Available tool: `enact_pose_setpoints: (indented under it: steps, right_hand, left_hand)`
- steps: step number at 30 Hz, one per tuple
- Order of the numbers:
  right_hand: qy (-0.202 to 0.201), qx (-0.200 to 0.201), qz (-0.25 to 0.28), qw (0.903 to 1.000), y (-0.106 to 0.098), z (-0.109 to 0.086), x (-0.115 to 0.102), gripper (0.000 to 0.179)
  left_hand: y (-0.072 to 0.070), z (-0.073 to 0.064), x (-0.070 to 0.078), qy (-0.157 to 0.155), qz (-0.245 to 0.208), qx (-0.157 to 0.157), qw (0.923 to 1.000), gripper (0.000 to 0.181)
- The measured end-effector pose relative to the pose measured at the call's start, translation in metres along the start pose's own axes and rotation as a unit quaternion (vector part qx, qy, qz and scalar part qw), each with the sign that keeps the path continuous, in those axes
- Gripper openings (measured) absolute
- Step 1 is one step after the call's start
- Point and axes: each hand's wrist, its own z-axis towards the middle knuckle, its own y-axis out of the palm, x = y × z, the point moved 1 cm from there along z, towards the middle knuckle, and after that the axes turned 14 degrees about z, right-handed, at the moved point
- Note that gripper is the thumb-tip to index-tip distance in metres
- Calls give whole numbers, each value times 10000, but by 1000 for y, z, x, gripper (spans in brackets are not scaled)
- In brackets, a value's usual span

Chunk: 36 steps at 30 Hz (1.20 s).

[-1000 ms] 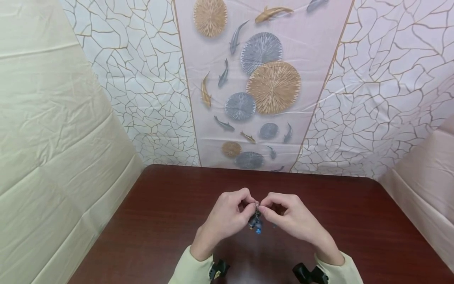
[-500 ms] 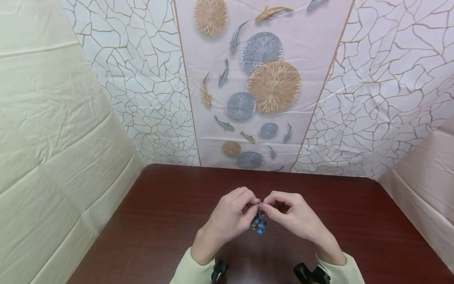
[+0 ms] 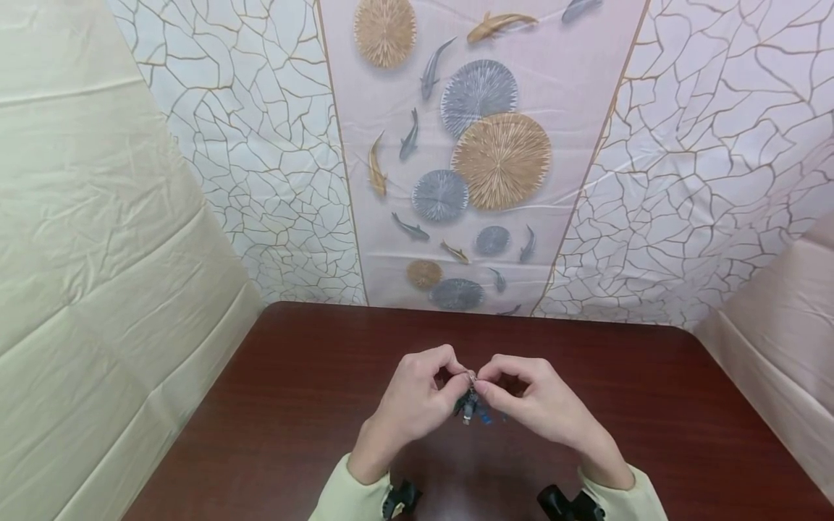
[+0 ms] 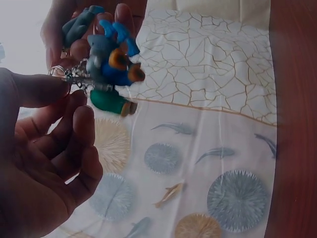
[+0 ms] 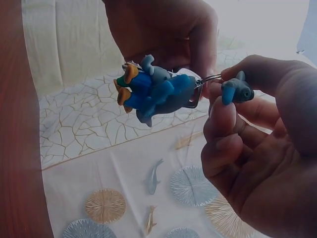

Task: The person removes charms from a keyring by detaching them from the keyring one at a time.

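A bunch of small figure charms (image 4: 115, 67) in grey, blue and green, some with orange ends, hangs from a metal key ring (image 4: 58, 72). My left hand (image 3: 417, 391) pinches the ring between thumb and forefinger. From the other side, my right hand (image 3: 541, 396) pinches it too, so both sets of fingertips nearly meet. In the right wrist view the charms (image 5: 156, 94) dangle between the hands, while a separate grey charm with blue parts (image 5: 237, 93) sits by the right fingertips. The fingers cover part of the ring.
The hands are above a dark red-brown table (image 3: 313, 449). Behind it hangs a patterned cloth (image 3: 391, 239) with fish and round leaf shapes. Cream cloth (image 3: 117, 253) slopes along the left side, and pale cloth (image 3: 775, 340) on the right. Each wrist carries a black camera mount (image 3: 570, 504).
Both hands shifted slightly right, then back left, still pinching the ring. The charms below have swung and turned, with a grey one now facing the head camera.
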Motion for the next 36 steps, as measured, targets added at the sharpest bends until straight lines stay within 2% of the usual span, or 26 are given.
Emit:
enact_pose_setpoints:
  steps: [3, 6, 11, 15, 18, 20, 25, 30, 33, 36]
  right_hand:
    - [-249, 51, -13, 9997, 2, 0, 0, 12]
    - [-388, 88, 12, 9992, 3, 0, 0, 13]
    - [-217, 177, -32, 9996, 2, -1, -1, 12]
    - [-182, 214, -100, 9996, 2, -1, -3, 12]
    - [-208, 175, -47, 9996, 2, -1, -3, 12]
    - [-218, 144, 5, 9997, 2, 0, -2, 12]
    - [-234, 103, 98, 9996, 3, 0, -2, 12]
    - [-283, 68, 143, 9995, 3, -1, -2, 13]
    - [-348, 59, 87, 9993, 3, -1, -2, 14]
    - [-406, 101, -20, 9991, 2, -2, -3, 14]
  left_hand:
    - [-1, 0, 1, -215, -22, -139, 9997, 15]
    - [0, 1, 2, -215, -64, -270, 9994, 13]
    - [1, 2, 2, 187, -128, -316, 9992, 10]
    - [2, 2, 1, 566, 128, -40, 9983, 10]
    - [2, 1, 2, 652, 352, 99, 9972, 10]
    - [1, 0, 2, 605, 440, 109, 9971, 12]
    - [1, 0, 1, 265, 439, -31, 9987, 14]
    - [0, 0, 2, 69, 240, -217, 9995, 15]
    - [0, 1, 3, 264, 195, -270, 9991, 13]
    - [-1, 1, 4, 561, 281, -183, 9979, 12]
